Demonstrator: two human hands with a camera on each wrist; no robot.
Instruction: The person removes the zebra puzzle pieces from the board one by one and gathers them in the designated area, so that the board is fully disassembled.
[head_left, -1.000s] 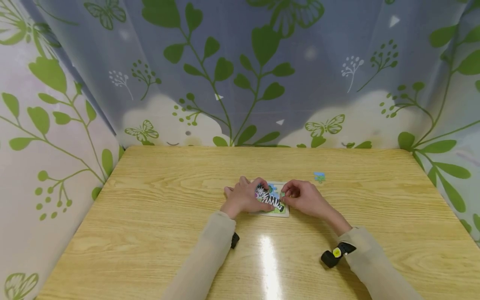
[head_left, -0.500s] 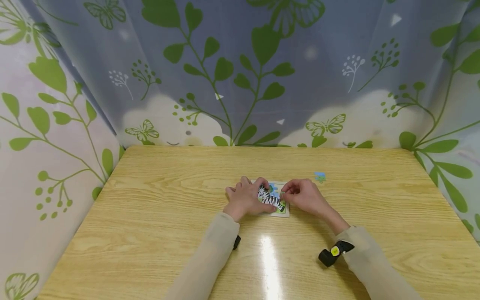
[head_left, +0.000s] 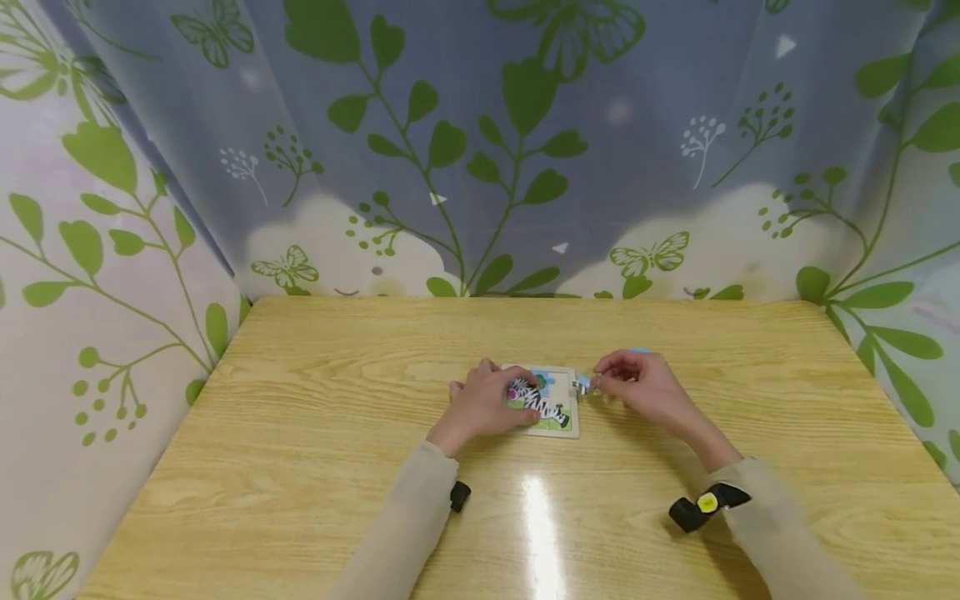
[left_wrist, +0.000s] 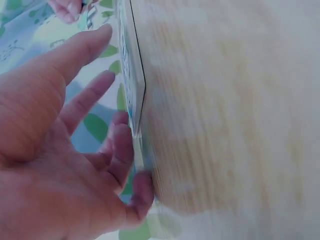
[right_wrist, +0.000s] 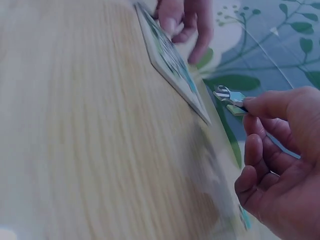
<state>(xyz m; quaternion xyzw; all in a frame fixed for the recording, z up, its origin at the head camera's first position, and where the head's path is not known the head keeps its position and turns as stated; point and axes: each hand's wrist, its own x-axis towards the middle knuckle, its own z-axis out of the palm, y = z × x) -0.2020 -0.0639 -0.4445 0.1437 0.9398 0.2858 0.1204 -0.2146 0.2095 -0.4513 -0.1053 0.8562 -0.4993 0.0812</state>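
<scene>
In the head view a small zebra puzzle board [head_left: 551, 421] with a pale frame lies on the table. My left hand [head_left: 482, 402] rests over its left side, fingers spread and lightly bent, thumb and index finger reaching over the zebra. Just off the board's right edge, my right hand [head_left: 643, 390] pinches a puzzle piece [head_left: 582, 386] between thumb and forefinger. The right wrist view shows this puzzle piece [right_wrist: 231, 100] with black-and-white stripes, blue and green, held above the table; its other fingers are curled. A bare pale patch shows in the board's upper right.
A second, blue puzzle piece [head_left: 638, 350] lies behind my right hand, mostly covered by it in the head view. The wooden table [head_left: 315, 467] meets a leaf-patterned curtain [head_left: 480, 150] at the back and sides. Both wrists wear black straps.
My right hand has moved right, away from the board, carrying the striped piece, and now overlaps the loose blue piece. A gap shows in the board's upper right. My left hand shifted slightly left.
</scene>
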